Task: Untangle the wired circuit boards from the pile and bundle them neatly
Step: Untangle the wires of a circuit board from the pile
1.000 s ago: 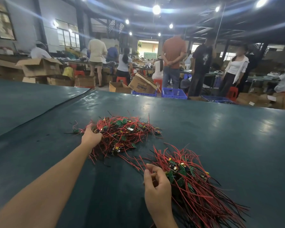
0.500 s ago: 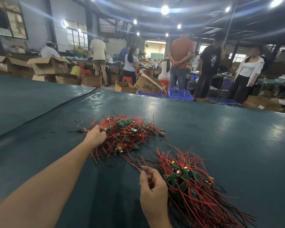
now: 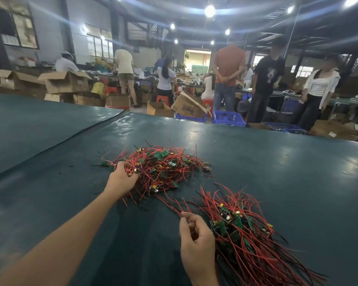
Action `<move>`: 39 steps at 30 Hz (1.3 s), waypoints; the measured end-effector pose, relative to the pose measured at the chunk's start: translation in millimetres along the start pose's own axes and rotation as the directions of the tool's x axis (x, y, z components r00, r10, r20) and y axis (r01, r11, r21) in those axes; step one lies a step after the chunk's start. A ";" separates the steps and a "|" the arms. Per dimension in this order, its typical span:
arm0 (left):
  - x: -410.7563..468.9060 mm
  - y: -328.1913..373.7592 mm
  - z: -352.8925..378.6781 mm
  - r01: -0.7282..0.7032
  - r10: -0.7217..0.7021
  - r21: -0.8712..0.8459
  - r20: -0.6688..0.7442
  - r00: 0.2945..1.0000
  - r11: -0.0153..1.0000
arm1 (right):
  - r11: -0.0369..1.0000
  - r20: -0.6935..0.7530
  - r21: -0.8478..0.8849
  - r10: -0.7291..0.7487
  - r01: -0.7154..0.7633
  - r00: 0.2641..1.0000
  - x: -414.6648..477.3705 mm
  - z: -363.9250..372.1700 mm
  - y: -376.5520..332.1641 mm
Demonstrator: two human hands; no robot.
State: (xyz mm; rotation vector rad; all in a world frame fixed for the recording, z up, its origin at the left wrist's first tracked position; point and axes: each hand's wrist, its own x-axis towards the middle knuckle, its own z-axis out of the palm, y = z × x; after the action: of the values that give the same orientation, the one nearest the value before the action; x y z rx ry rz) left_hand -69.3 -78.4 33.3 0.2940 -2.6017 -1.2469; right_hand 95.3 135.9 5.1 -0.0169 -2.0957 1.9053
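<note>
Two heaps of wired circuit boards lie on the dark green table mat [image 3: 287,174]. The farther one is the tangled pile [image 3: 167,166], a knot of small green boards and red leads looping in every direction, with a few stray ends sticking up. Nearer and to the right lies the straighter bundle [image 3: 254,244]. Its boards are gathered toward its left side and its red and black wires run roughly parallel toward the lower right corner.

The left hand [image 3: 122,178] is at the left edge of the tangled pile, fingers curled down into the wires and gripping a clump there (exactly which board it has is hidden under the fingers). The right hand [image 3: 196,242] sits just beside the bundle's left edge. Its thumb and bent fingers pinch the near end of a thin strand of red wires [image 3: 172,203]. That strand stretches across the mat from the near edge of the tangled pile, through the gap between the two heaps.

A dark seam [image 3: 70,139] crosses the mat on the left. Beyond the table's far edge stand blue crates [image 3: 228,118], open cardboard boxes [image 3: 66,81] and several people, one in an orange shirt [image 3: 228,62], under bright ceiling lamps.
</note>
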 end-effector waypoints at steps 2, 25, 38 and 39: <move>-23.5 -2.0 2.3 -0.121 0.110 -0.100 -0.112 0.988 0.988 | 1.000 -0.001 -0.005 0.008 -0.008 1.000 0.1 0.0 -0.4; -147.3 29.2 41.3 -0.698 0.700 -0.201 -0.071 0.710 0.687 | 0.990 -0.042 0.098 0.104 -0.099 0.994 -1.9 3.2 -8.5; -145.5 31.8 35.2 -0.719 0.703 -0.046 -0.177 0.689 0.694 | 0.946 -0.122 0.269 0.221 -0.182 0.968 -1.7 -4.9 -19.6; -146.0 31.9 33.9 -0.719 0.705 -0.090 -0.146 0.694 0.689 | 0.946 -0.123 0.272 0.215 -0.176 0.969 -2.1 -4.8 -21.2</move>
State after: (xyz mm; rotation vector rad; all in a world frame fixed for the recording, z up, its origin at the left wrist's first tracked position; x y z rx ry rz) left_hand 56.9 7.3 19.0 -0.6298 -2.1481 -1.0529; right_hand 102.6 137.6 25.6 -0.3138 -1.7902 2.2052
